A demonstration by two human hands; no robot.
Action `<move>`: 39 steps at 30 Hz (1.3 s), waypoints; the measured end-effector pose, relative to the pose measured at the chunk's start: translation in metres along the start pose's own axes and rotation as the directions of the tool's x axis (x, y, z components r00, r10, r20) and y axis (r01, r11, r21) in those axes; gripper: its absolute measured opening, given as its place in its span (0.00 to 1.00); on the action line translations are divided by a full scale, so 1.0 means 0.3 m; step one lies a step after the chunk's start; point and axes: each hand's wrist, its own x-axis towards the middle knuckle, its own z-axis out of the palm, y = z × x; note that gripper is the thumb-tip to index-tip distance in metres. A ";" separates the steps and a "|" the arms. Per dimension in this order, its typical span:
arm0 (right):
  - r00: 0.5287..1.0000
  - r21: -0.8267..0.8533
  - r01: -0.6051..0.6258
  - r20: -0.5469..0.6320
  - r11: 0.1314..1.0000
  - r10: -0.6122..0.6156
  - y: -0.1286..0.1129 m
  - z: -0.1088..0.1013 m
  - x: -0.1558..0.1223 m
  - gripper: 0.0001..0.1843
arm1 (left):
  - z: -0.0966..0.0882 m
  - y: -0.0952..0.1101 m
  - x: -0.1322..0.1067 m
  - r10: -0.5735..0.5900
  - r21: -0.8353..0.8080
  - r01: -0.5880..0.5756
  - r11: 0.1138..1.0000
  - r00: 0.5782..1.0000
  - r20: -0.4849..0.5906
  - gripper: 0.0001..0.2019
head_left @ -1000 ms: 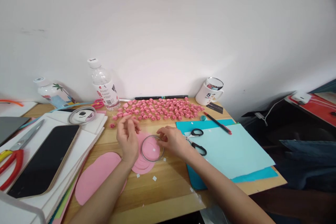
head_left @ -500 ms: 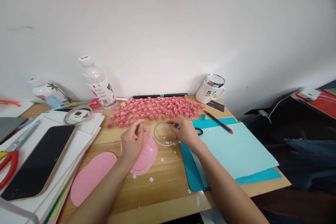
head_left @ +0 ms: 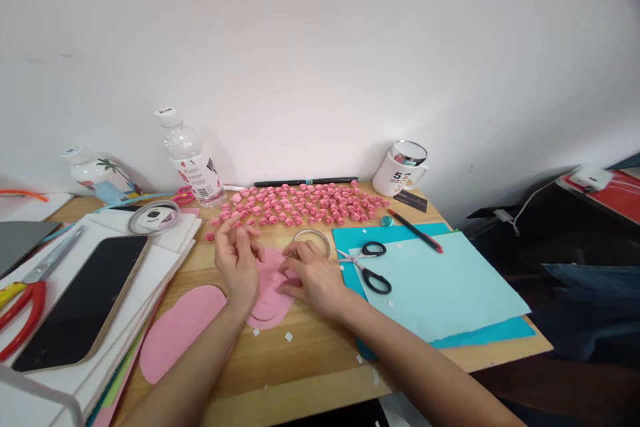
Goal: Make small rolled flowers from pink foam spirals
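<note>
My left hand (head_left: pixel 237 265) is raised over the left part of a pink paper piece (head_left: pixel 274 312) with curved cut lines. Its fingers are curled in towards the thumb; whatever may lie between them is too small to make out. Low over the right side of that paper hovers my right hand (head_left: pixel 314 279), fingers bent and apart from the thumb, with nothing visible in them. Just behind it lies a roll of clear tape (head_left: pixel 320 235), partly covered by the hand. Another pink paper shape (head_left: pixel 181 327) lies flat beside my left forearm.
Many rolled pink paper roses (head_left: pixel 300 203) spread along the back. Black-handled scissors (head_left: pixel 373 267) rest on blue sheets (head_left: pixel 450 287) at right, near a mug (head_left: pixel 397 173). Leftward are a bottle (head_left: pixel 195 167), a phone (head_left: pixel 85 300) on stacked paper and red-handled scissors (head_left: pixel 30 313).
My right hand has left the tape roll and moved left over the pink paper, uncovering the black-handled scissors. The left hand has shifted slightly left, its fingers loosened.
</note>
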 end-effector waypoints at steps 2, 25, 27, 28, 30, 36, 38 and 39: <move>1.000 0.093 0.009 -0.012 0.996 -0.008 0.006 0.003 0.002 0.05 | 0.003 0.008 -0.006 0.027 0.002 -0.027 1.000 1.000 0.002 0.10; 0.940 0.850 -0.043 -0.143 0.525 0.309 0.068 -0.096 0.044 0.19 | -0.001 0.089 0.028 -0.100 0.340 -0.060 0.939 0.895 0.434 0.09; 0.947 0.861 -0.061 -0.109 0.504 0.301 0.064 -0.110 0.042 0.26 | 0.004 0.091 0.024 -0.125 0.220 0.045 0.974 0.922 0.365 0.10; 0.952 0.880 -0.087 -0.065 0.467 0.299 0.062 -0.116 0.040 0.29 | 0.006 0.090 0.022 -0.138 0.167 0.085 0.982 0.929 0.342 0.10; 0.955 0.924 -0.135 0.026 0.357 0.294 0.061 -0.123 0.036 0.31 | 0.010 0.082 0.016 -0.159 0.093 0.135 0.986 0.931 0.330 0.11; 0.949 0.948 -0.120 0.021 0.296 0.315 0.091 -0.116 0.032 0.19 | 0.008 0.053 0.002 -0.236 0.065 0.228 0.971 0.906 0.352 0.17; 0.943 0.947 -0.116 0.011 0.300 0.332 0.106 -0.109 0.032 0.18 | 0.006 0.047 0.001 -0.296 0.071 0.290 0.954 0.890 0.346 0.21; 0.939 0.949 -0.115 0.008 0.292 0.343 0.112 -0.104 0.032 0.18 | 0.005 0.044 0.001 -0.338 0.078 0.333 0.940 0.873 0.352 0.22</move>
